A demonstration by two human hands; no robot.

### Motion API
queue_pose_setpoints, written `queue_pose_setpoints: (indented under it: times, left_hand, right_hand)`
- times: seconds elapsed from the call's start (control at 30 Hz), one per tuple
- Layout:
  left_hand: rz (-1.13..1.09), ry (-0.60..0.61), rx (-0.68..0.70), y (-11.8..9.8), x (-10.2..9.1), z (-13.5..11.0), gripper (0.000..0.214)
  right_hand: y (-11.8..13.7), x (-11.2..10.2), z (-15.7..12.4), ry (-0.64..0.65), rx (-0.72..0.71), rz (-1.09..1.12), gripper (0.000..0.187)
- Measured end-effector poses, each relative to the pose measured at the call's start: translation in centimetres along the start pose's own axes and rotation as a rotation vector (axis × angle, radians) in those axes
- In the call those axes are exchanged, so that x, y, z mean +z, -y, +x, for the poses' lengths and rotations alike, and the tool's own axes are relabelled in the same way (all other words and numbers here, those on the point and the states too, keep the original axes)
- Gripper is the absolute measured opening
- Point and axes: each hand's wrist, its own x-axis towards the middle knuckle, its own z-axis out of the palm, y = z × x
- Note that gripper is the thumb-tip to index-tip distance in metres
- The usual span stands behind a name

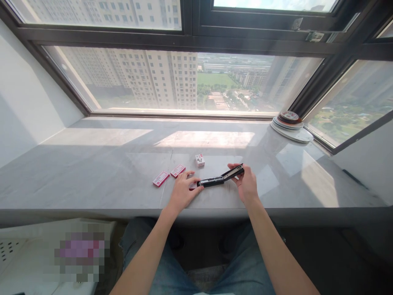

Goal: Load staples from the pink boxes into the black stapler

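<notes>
A black stapler (pixel 211 181), swung wide open at its hinge, is above the near part of the marble sill. My left hand (pixel 182 190) pinches its left end between thumb and fingers. My right hand (pixel 247 184) is closed around the raised right section, which tilts upward. Left of my left hand lie two flat pink-and-white boxes, a nearer box (pixel 161 179) and a farther box (pixel 177 171). Beyond the stapler stands a small white box (pixel 199 160) with a dark picture on it. Something pink shows partly under my left fingers; most of it is hidden.
A stack of plates and round lids (pixel 291 126) stands in the far right corner by the window. The marble sill (pixel 92 176) ends at a front edge just above my knees. A white plastic bin (pixel 27 262) with a blurred-out patch sits below at left.
</notes>
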Motion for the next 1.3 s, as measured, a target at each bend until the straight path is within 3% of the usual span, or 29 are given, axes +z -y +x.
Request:
queue_pose_setpoints:
  times: [0.1,0.2,0.33,0.5,0.57,0.7,0.77,0.87,1.0,1.3]
  left_hand:
    - [-0.012,0.026,0.014,-0.1,-0.4,-0.3,0.029]
    - [-0.002,0.05,0.014,0.1,-1.6,-1.5,0.041]
    - [0.068,0.018,-0.028,0.7,-3.8,-3.5,0.032]
    - [0.093,0.06,-0.035,0.4,-4.8,-4.3,0.033]
    - [0.084,0.105,-0.018,-0.4,-4.5,-4.0,0.032]
    - [0.053,0.167,0.026,-2.3,-3.0,-3.0,0.033]
    - [0.039,0.183,0.041,-3.2,-2.0,-2.5,0.033]
    - [0.022,0.192,0.066,-4.3,-0.5,-1.8,0.031]
    - [0.022,0.196,0.09,-4.8,0.5,-1.2,0.031]
    - [-0.013,0.208,0.077,-3.1,-1.5,-1.2,0.031]
  right_hand:
    - [-1.1,-3.7,0.9,-0.046,0.107,-0.09,0.03]
    - [-1.7,-5.8,0.6,-0.047,0.129,-0.176,0.03]
    - [-1.4,-6.5,-0.4,-0.042,0.127,-0.098,0.03]
    - [-0.8,-6.4,-3.5,-0.215,0.05,-0.21,0.039]
    - [-0.8,-5.7,-5.3,-0.081,0.076,-0.334,0.039]
    - [-1.0,-2.7,-8.1,0.419,0.297,-0.451,0.039]
    - [-0.9,-1.2,-8.3,0.518,0.37,-0.422,0.041]
    - [-0.7,-0.1,-7.3,0.546,0.39,-0.442,0.045]
    - [-0.2,-0.4,-5.6,0.573,0.347,-0.538,0.046]
    - [-0.3,-2.1,-4.1,0.578,0.308,-0.667,0.046]
